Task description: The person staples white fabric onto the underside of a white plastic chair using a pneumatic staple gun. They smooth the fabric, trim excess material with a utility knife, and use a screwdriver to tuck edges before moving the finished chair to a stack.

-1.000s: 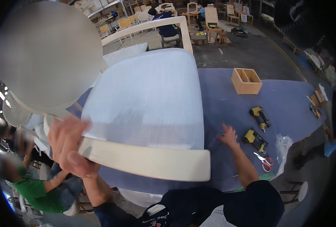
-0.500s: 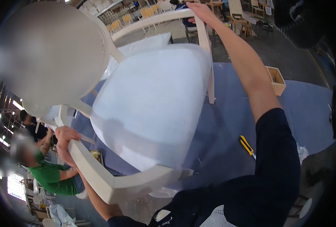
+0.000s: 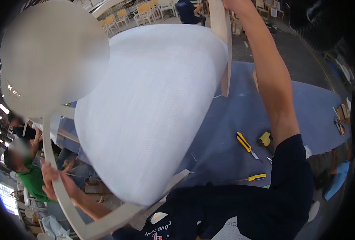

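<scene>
An armchair with a pale wooden frame is held tilted in front of me, over the table. Its padded white seat (image 3: 153, 100) fills the middle of the view, with the round beige backrest (image 3: 53, 56) at upper left. My left hand (image 3: 61, 184) is closed round the near armrest (image 3: 71, 208), fingers curled over the wood. At the top edge, my right hand (image 3: 235, 5) grips the frame's far side by a front leg (image 3: 220, 24); part of this hand is cut off by the picture's edge.
On the blue-grey covered table (image 3: 221, 148) lie a yellow utility knife (image 3: 244, 142), a yellow-handled screwdriver (image 3: 257, 177) and a yellow-and-black tool (image 3: 264, 139). More tools (image 3: 339, 125) lie at its right end. A co-worker in green (image 3: 35, 182) is at left; another person (image 3: 187, 12) sits beyond.
The chair has come closer and turned, its seat larger in view and its near armrest lower left. Both hands keep their hold. More yellow tools show on the table.
</scene>
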The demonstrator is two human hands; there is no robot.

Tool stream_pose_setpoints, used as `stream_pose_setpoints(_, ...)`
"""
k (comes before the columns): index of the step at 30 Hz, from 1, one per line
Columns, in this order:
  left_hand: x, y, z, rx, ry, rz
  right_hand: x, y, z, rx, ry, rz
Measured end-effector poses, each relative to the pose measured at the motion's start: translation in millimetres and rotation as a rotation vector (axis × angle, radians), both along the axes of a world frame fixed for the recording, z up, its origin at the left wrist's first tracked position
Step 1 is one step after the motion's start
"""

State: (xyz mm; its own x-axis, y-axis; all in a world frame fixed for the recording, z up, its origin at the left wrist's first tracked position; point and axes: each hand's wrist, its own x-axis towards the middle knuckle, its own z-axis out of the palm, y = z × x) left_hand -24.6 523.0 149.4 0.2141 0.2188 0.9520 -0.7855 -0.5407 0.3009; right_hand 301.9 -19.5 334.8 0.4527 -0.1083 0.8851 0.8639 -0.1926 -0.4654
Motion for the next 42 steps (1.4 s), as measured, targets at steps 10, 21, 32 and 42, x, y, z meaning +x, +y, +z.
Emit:
stream_pose_setpoints(10,-92.5,84.8,6.3,0.695,-0.052,-0.295,-90.5,-83.5,17.2,0.109,-0.187,-0.064)
stream_pose_setpoints(21,-79.8,-75.4,-9.2,-0.354,0.056,-0.014,-155.0,-108.8,-1.0,0.158,-0.238,-0.117)
stream_pose_setpoints(32,-89.4,-6.9,15.0,-0.806,0.327,-1.328,-115.3,-46.7,23.7,0.010,-0.262,-0.112)
stream_pose_setpoints(42,132.6,46.4,5.3,-0.817,0.415,-1.402,24.1,-41.9,-4.6,-0.031,-0.249,-0.530)
